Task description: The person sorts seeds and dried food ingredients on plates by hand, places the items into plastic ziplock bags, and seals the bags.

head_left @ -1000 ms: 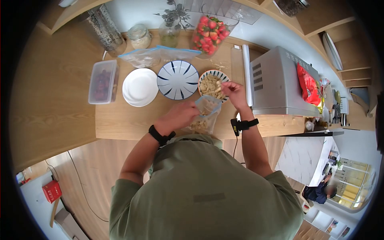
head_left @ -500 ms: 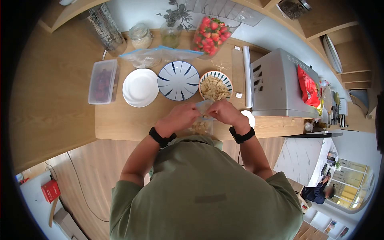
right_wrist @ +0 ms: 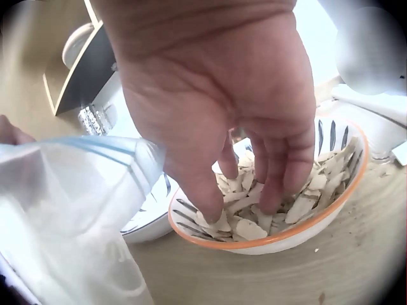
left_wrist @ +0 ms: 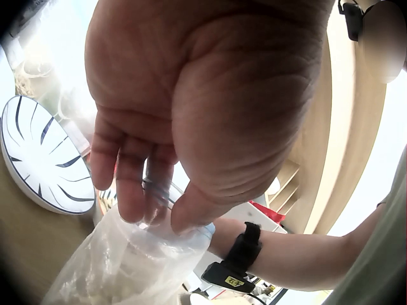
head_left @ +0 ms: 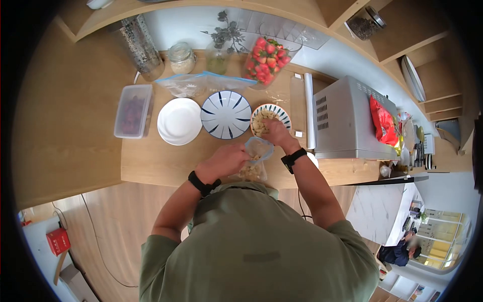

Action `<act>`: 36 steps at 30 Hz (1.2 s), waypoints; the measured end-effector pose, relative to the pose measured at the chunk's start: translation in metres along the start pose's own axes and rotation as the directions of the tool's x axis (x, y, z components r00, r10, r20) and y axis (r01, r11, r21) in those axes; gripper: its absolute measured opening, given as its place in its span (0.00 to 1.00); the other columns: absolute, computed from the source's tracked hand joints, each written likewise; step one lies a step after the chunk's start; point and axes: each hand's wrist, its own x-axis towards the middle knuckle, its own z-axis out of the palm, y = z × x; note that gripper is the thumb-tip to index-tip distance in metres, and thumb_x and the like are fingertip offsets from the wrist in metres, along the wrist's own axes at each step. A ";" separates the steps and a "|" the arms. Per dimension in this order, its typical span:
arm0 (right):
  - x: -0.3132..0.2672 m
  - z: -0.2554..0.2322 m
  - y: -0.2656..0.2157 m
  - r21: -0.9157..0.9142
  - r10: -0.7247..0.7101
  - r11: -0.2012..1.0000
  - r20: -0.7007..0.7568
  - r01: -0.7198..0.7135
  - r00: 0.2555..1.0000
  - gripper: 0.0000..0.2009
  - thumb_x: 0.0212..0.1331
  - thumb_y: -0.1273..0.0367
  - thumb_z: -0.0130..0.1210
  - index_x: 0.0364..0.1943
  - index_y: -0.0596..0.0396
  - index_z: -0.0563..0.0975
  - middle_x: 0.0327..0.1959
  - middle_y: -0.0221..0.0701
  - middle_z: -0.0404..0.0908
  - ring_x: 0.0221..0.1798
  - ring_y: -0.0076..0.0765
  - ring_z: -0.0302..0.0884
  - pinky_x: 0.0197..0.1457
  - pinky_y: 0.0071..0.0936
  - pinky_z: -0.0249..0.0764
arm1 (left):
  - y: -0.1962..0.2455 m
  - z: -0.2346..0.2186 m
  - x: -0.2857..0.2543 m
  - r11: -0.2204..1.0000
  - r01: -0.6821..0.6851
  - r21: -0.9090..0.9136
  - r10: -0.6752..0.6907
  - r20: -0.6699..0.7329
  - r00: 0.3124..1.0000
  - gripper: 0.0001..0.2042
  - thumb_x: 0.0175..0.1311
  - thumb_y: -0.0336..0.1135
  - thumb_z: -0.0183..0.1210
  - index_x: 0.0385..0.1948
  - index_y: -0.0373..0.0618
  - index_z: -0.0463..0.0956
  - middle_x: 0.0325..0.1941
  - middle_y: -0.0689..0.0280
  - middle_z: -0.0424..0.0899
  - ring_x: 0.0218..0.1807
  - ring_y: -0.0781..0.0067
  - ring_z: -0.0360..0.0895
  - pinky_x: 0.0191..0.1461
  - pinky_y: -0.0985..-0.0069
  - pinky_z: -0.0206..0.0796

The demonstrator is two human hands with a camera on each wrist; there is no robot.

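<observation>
In the head view the left hand [head_left: 225,161] grips the rim of a clear zip bag [head_left: 259,149] holding pale pieces at the counter's front edge. Its thumb and fingers pinch the bag's edge [left_wrist: 127,260] in the left wrist view. The right hand [head_left: 278,135] reaches into an orange-rimmed bowl [head_left: 288,119] of pale dried slices [head_left: 261,121], just behind the bag. Seen from the right wrist, the thumb and fingers of the hand [right_wrist: 222,95] stand apart, tips among the slices [right_wrist: 305,203]; the bag's mouth [right_wrist: 70,152] is at left.
Left of the bowl are a blue-striped plate [head_left: 226,116], white plates [head_left: 179,122] and a lidded tub [head_left: 133,111]. Behind stand another zip bag [head_left: 188,85], a jar [head_left: 181,58] and a container of strawberries [head_left: 266,60]. A grey appliance [head_left: 342,121] bounds the right side.
The right hand went from the bowl to the bag's mouth and then back into the bowl. The left hand has kept its grip on the bag. The head view has shifted slightly.
</observation>
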 end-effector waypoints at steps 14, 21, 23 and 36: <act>0.000 0.024 0.035 0.088 -0.142 0.985 -0.072 0.148 0.987 0.08 0.45 0.73 0.64 0.30 0.57 0.77 0.26 0.41 0.81 0.29 0.45 0.80 0.34 0.34 0.75 | 0.000 0.000 -0.001 1.000 -0.005 -0.007 0.005 -0.008 1.000 0.06 0.56 0.30 0.59 0.33 0.48 0.83 0.36 0.63 0.80 0.42 0.58 0.78 0.44 0.62 0.71; -0.006 0.008 0.022 0.283 0.108 0.955 -0.040 -0.093 0.993 0.03 0.48 0.73 0.62 0.26 0.57 0.80 0.26 0.41 0.82 0.33 0.47 0.82 0.41 0.37 0.77 | -0.001 0.000 0.000 1.000 -0.002 -0.013 0.002 0.000 1.000 0.05 0.55 0.30 0.60 0.33 0.48 0.83 0.37 0.63 0.80 0.42 0.58 0.78 0.44 0.62 0.71; -0.007 0.007 0.019 0.304 0.155 0.942 -0.009 -0.145 0.988 0.03 0.48 0.73 0.62 0.28 0.56 0.80 0.27 0.41 0.82 0.34 0.47 0.81 0.41 0.38 0.76 | -0.001 0.000 0.001 1.000 -0.008 -0.012 0.008 0.003 1.000 0.05 0.55 0.30 0.60 0.33 0.48 0.83 0.37 0.63 0.80 0.42 0.58 0.78 0.44 0.62 0.71; -0.005 0.019 0.029 0.154 -0.007 0.988 -0.031 0.012 0.999 0.04 0.47 0.72 0.62 0.28 0.54 0.81 0.28 0.42 0.82 0.34 0.46 0.81 0.40 0.37 0.76 | -0.003 0.003 -0.002 1.000 -0.014 -0.010 0.014 -0.004 1.000 0.06 0.56 0.31 0.60 0.33 0.48 0.83 0.36 0.64 0.79 0.42 0.58 0.77 0.45 0.63 0.70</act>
